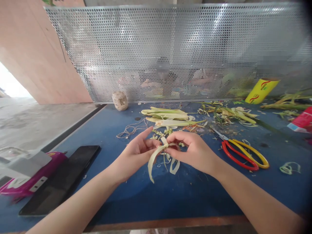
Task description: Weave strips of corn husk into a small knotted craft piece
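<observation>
Pale green leaf strips (153,162) cross between my two hands above the middle of the blue table (185,201). My left hand (140,148) pinches them from the left, thumb and fingertips together. From the right, my right hand (187,148) grips the same strips where they meet, which looks like a fold or knot. One long end hangs down below the left fingertips, and a shorter loop dangles under the right. Just beyond the hands lie peeled stalk pieces (168,113) and small scraps.
Red-and-yellow-handled scissors (243,154) lie at right. A black phone (60,178) and a purple power strip (34,175) sit at left. String (131,129), a twine roll (120,100), more stalks (231,113) and a yellow tube (262,91) lie before a perforated metal screen (146,42).
</observation>
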Available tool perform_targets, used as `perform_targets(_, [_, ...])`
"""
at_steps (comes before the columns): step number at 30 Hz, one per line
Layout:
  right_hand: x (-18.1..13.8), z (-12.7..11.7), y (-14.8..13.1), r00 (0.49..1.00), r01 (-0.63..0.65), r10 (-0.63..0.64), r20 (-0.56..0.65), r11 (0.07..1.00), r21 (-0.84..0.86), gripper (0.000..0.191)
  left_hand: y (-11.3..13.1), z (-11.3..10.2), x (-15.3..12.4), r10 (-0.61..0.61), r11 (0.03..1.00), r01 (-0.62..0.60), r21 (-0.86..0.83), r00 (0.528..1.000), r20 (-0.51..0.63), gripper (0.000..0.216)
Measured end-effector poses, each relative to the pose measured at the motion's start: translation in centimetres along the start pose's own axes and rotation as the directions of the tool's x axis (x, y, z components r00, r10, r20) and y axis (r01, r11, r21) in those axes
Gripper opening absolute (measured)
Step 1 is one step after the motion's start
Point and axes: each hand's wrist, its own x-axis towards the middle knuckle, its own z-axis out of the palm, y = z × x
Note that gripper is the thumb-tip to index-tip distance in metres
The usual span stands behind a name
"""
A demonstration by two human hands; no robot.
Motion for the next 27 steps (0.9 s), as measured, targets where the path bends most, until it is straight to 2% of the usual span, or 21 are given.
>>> perform_targets(4, [-0.05, -0.09, -0.02, 1.0, 0.011, -0.01, 0.008, 0.999, -0.035, 0.002, 0.21, -0.17, -0.08, -0.036, 0.999, 0.035, 0.03, 0.999, 0.023, 0.068])
perform_targets(14, [-0.11, 0.03, 0.16, 0.999, 0.044, -0.044, 0.007, 0.997, -0.064, 0.004, 0.58, -0.01, -0.07, 0.017, 0.999, -0.019, 0.044, 0.999, 0.037, 0.059])
perform_targets(23, [-0.2, -0.02, 0.1, 0.997, 0.07, -0.068, 0.033, 0.995, -0.066, 0.006, 0.09, -0.01, 0.1, 0.01, 0.996, -0.013, 0.086, 0.999, 0.031, 0.071])
perform_targets(27, [-0.24, 0.04, -0.09, 0.994, 0.105, -0.106, -0.006, 0.991, -0.078, 0.011, 0.1, 0.0, 0.04, 0.017, 0.996, -0.015, 0.084, 1.0, -0.02, 0.073])
